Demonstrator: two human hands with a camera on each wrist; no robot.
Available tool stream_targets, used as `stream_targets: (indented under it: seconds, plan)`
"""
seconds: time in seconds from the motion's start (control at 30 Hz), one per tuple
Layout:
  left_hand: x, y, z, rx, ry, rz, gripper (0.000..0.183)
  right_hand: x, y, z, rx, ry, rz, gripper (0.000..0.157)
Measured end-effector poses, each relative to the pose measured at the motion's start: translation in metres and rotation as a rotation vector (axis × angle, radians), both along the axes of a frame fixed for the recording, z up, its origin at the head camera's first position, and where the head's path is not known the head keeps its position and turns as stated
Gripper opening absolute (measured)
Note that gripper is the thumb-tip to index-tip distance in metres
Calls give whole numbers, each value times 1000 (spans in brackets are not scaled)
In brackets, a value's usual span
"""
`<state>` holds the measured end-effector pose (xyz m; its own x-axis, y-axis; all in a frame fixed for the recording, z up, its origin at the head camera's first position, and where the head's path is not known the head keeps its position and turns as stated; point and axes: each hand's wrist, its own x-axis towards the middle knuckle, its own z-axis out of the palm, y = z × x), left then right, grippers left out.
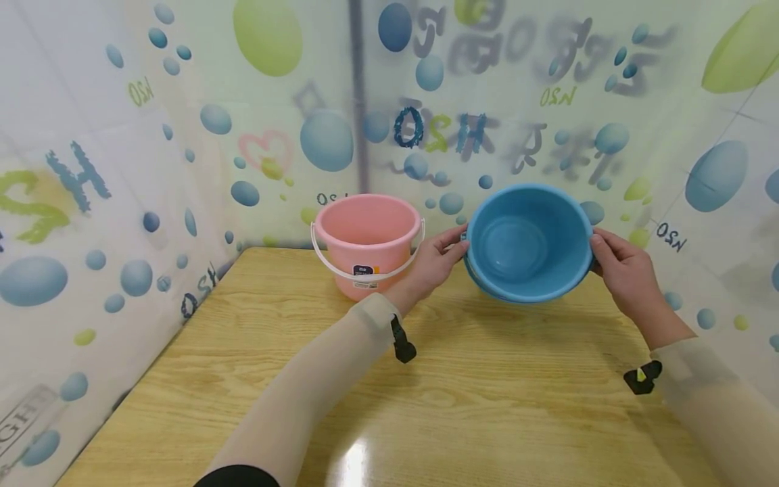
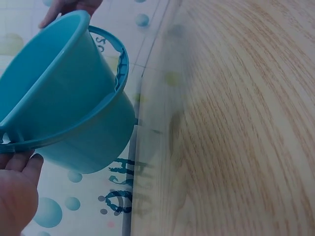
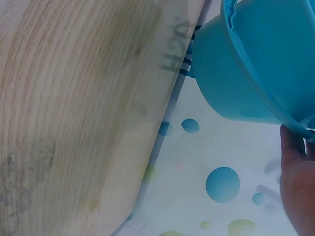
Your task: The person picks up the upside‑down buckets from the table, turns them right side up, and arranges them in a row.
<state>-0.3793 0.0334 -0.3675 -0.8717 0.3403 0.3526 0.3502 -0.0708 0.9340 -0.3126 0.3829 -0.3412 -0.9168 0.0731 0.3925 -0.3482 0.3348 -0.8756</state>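
A blue bucket (image 1: pixel 528 243) is held up over the far part of the table, its mouth tilted toward the head camera. My left hand (image 1: pixel 435 260) pinches it at the rim on the left side, by the handle joint. On the opposite side, my right hand (image 1: pixel 623 270) grips the rim with the thumb in front. The bucket's blue handle (image 2: pixel 121 69) hangs down around its outer wall in the left wrist view. Just left of my left hand, a pink bucket (image 1: pixel 365 253) stands upright on the table, its white handle (image 1: pixel 328 262) lowered across the front.
The wooden table (image 1: pixel 426 406) spreads beneath both arms. Patterned curtains (image 1: pixel 274 135) with blue and green ovals enclose the back and both sides, close behind the buckets. A black strap (image 1: pixel 402 341) hangs from the left wrist, another black piece (image 1: pixel 642 377) from the right.
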Motion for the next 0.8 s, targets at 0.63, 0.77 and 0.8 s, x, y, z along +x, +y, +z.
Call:
stream_targets:
  seconds: [0.63,0.77,0.8]
  plan:
    - [-4,-9,12,29,58,-69,52,2,-2,-5,-357,-23,360,62]
    - [-6,-12,11,53,39,-128,56,1,-3,-6,-436,-1,513,61]
    - [-6,-13,11,55,36,-138,56,1,-2,-6,-454,-1,551,61]
